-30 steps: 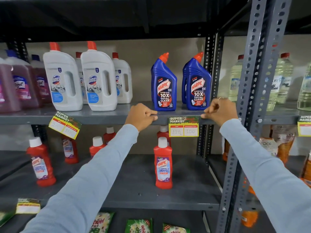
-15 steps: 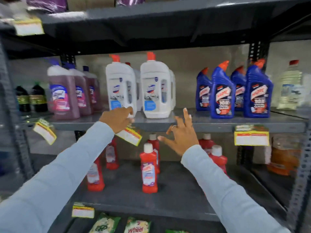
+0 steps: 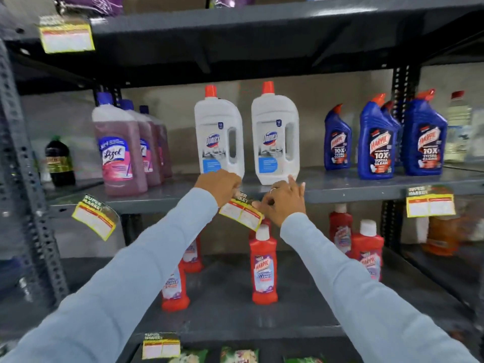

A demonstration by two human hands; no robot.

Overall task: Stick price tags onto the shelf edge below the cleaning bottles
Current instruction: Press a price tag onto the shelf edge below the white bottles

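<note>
A yellow price tag (image 3: pixel 241 214) hangs tilted on the grey shelf edge (image 3: pixel 348 195) below two white Domex bottles (image 3: pixel 220 134). My left hand (image 3: pixel 218 186) is closed over the tag's top left corner at the edge. My right hand (image 3: pixel 281 203) pinches the tag's right end with thumb and fingers. A second tag (image 3: pixel 94 217) hangs crooked below the pink Lizol bottles (image 3: pixel 119 150). A third tag (image 3: pixel 430 204) sits straight below the blue Harpic bottles (image 3: pixel 375 142).
Red Harpic bottles (image 3: pixel 263 268) stand on the lower shelf under my arms. A perforated steel upright (image 3: pixel 23 163) rises at the left. Another tag (image 3: pixel 66 38) hangs on the top shelf edge, and one tag (image 3: pixel 161 345) on the bottom edge above detergent packets.
My view and both hands moved left from the Harpic tag to the tilted tag under the Domex bottles. My right hand, spread half a second ago, now pinches that tag's right end.
</note>
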